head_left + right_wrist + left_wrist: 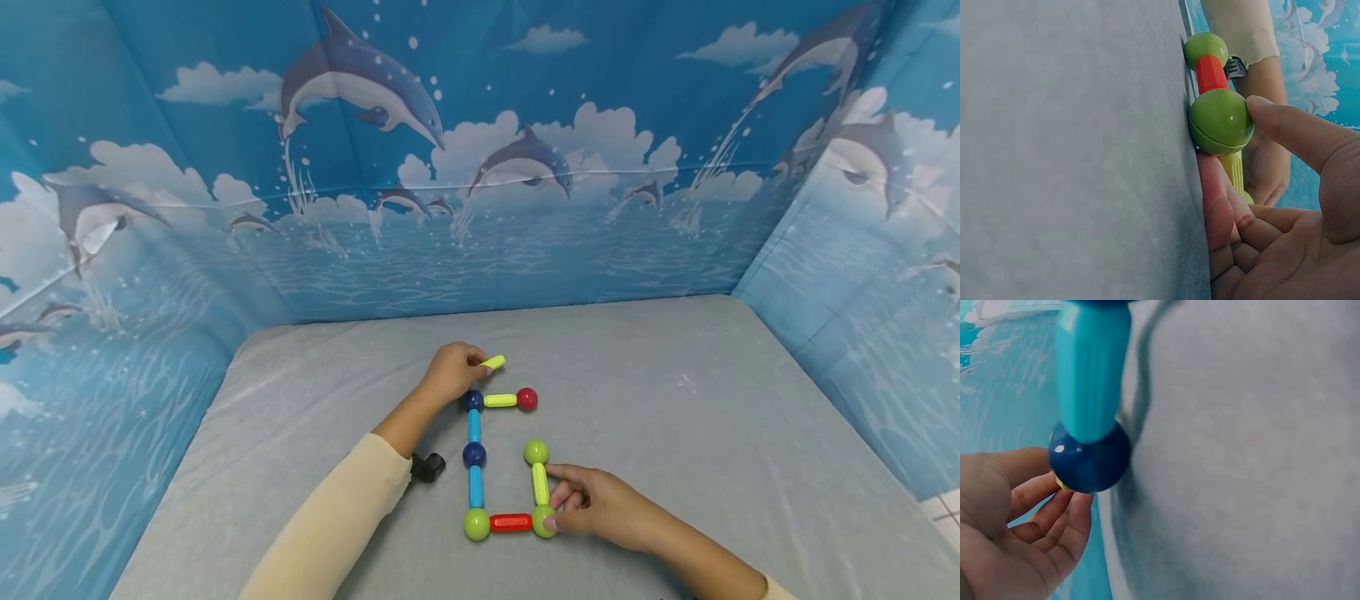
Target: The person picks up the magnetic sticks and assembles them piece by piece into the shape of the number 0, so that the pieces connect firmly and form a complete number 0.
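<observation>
My left hand [452,372] pinches a yellow-green magnetic stick [493,362] just behind the far dark blue ball [474,401]. In the left wrist view that blue ball [1090,457] covers most of the stick. Light blue sticks [475,487] run from it, through a second blue ball [474,454], to a green ball [476,525]. A red stick [512,523] links this to the near right green ball [543,521], gripped between thumb and fingers of my right hand [603,507]. From there a yellow-green stick [540,483] leads to another green ball [536,452].
A yellow-green stick [500,401] joins the far blue ball to a red ball [527,399]. A small black device [428,467] shows beside the left sleeve. The grey cloth surface [712,417] meets dolphin-printed curtains [487,250] at the back and sides.
</observation>
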Demonstrator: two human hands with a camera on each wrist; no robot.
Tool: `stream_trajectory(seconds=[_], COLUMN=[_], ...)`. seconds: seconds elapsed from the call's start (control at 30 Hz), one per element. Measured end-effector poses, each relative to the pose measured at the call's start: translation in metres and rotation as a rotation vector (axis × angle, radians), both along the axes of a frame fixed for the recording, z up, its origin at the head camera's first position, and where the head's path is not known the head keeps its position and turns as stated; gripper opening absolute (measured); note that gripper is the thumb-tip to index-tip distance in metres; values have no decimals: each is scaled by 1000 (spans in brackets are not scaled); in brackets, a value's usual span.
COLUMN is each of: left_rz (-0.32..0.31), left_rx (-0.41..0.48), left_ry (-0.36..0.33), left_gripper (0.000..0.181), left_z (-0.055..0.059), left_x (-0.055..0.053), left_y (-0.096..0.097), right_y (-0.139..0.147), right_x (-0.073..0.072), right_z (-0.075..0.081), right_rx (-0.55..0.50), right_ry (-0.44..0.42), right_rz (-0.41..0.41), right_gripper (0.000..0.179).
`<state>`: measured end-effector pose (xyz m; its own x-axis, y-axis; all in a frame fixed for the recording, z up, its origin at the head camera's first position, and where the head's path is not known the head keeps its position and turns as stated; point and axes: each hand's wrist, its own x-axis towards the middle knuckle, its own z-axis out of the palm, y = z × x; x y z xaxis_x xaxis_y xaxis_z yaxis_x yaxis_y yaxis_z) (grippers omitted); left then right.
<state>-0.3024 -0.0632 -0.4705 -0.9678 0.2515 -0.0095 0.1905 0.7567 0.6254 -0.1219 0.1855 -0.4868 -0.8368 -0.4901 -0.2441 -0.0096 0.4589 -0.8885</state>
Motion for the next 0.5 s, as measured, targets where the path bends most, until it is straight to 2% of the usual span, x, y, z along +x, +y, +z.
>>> stream_trajectory(seconds=[0.23, 0.5], left_rz=[17, 1], left_rx=[122, 238], left_ry=[-24, -58], left_gripper=[22, 26], left_z=[8, 13], left_x=[7, 19], left_y=[-1, -1], right_y=[1, 1], right_x=[-1, -3], right_z=[0, 1], right_rx=[-9, -11], right_ry=[-4, -14], right_rz=[5, 4], right_gripper=[79, 79])
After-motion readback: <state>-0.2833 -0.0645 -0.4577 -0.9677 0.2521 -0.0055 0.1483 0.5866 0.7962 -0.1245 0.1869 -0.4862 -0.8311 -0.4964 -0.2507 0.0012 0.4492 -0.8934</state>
